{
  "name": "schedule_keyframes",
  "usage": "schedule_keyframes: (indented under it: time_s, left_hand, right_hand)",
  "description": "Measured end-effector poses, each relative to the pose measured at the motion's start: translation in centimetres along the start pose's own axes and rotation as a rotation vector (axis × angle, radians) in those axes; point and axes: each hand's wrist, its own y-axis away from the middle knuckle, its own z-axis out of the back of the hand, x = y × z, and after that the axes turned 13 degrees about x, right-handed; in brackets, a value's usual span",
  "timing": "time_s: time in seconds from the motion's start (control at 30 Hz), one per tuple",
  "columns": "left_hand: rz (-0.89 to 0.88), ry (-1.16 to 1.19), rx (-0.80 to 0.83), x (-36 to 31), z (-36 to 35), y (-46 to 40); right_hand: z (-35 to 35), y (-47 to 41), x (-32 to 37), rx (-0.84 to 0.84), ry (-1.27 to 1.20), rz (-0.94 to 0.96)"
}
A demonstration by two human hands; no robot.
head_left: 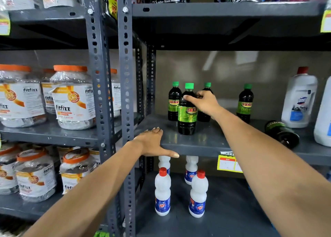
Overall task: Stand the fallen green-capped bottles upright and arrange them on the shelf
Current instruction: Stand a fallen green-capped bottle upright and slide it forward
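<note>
The right hand (203, 101) makes the grip: fingers and thumb curl over the shoulder of a dark, glossy plastic bottle with a green screw cap and a green-and-yellow label (187, 111), pinching it just below the neck as it stands upright near the front of the grey painted metal shelf (195, 143). The left hand (152, 143) lies flat and spread on the shelf's front edge, thumb hooked under the lip, holding nothing. Two matching green-capped bottles (173, 102) stand just behind the held one, the right of them partly hidden by the hand, and a fourth (245, 103) stands well apart to the right. One more, a dark bottle lying on its side (281, 133) with its base toward the camera, rests near a large white plastic jug with a red cap (298, 100). The step in hand looks like settling the held bottle into line with its neighbours. Next would likely come releasing it, reaching right for the fallen bottle's smooth round body, tipping it onto its base and sliding it beside the others.
</note>
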Motion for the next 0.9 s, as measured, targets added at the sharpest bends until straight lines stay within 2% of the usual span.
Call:
schedule_keyframes:
  time_s: [0.23,0.4,0.57,0.77,0.9]
  left_hand:
    - [0.018,-0.026,-0.061,-0.3,0.1,0.0]
    - [0.009,-0.013,-0.078,-0.1,-0.1,-0.1]
    - [0.016,-0.011,-0.058,-0.2,-0.1,-0.2]
    - [0.023,-0.004,-0.046,-0.3,0.0,-0.1]
    - [0.024,0.007,-0.051,-0.5,0.0,0.1]
  right_hand:
    - [-1.2,-0.7,-2.3,0.054,-0.246,0.066]
    - [-2.7,0.5,-4.0,0.106,-0.262,0.086]
    - [-4.1,0.2,-6.5,0.237,-0.400,0.043]
    - [-4.2,0.4,-7.0,0.197,-0.278,0.036]
    - [-4.2,0.1,-7.4,0.258,-0.364,0.007]
